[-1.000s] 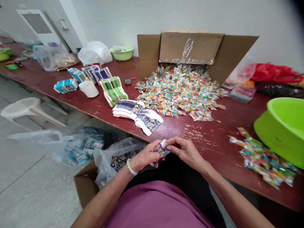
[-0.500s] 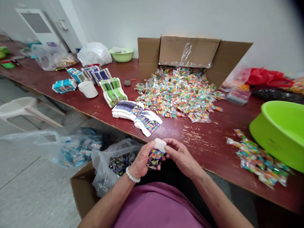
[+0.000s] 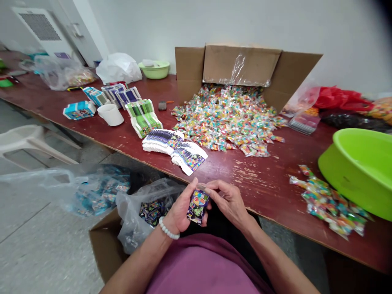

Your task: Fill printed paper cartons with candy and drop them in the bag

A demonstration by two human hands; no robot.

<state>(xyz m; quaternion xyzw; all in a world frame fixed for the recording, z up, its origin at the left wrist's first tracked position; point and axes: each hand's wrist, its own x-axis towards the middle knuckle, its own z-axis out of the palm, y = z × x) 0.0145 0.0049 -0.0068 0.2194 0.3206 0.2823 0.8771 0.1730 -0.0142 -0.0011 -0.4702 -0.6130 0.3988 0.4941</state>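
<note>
A small dark purple candy box (image 3: 198, 206) with a colourful print is gripped in my left hand (image 3: 180, 210), thumb along its upper left edge. My right hand (image 3: 227, 201) pinches the box's top edge, its fingers closed on the flap there. Both hands are just off the table's front edge, above my lap. Beyond them on the table lie fanned flat purple cartons (image 3: 190, 157) and a second row of purple cartons (image 3: 162, 139). Wrapped candies (image 3: 226, 122) spill in a big heap from an open cardboard box (image 3: 241, 67).
Green cartons (image 3: 143, 118), blue cartons (image 3: 79, 110) and a white mug (image 3: 110, 114) stand at left. A green basin (image 3: 361, 171) is at right beside a smaller candy pile (image 3: 330, 204). Below the table, a plastic bag (image 3: 131, 220) holds filled dark packs; a white stool (image 3: 33, 143) stands left.
The white top flap, upright before, is now folded down at the top of the box under my right fingers. The view has shifted slightly.
</note>
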